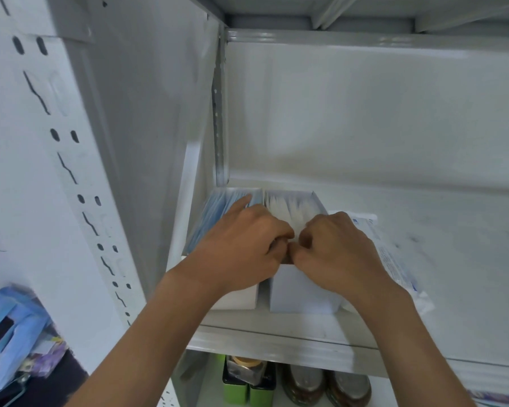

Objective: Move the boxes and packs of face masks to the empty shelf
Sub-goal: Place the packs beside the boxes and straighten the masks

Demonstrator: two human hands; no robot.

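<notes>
Both forearms outstretched, left hand (241,248) and right hand (340,254) knuckle to knuckle, fingers curled under.

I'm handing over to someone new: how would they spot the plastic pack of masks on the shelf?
Look at the grey metal shelf, back left corner, where two open white boxes stand side by side. The plastic pack lies just right of them, beside the right hand. Unlike the boxes, it is soft, crinkly and blue-printed.

Two bare forearms, left hand (241,248), right hand (338,251), no sleeves visible
</notes>
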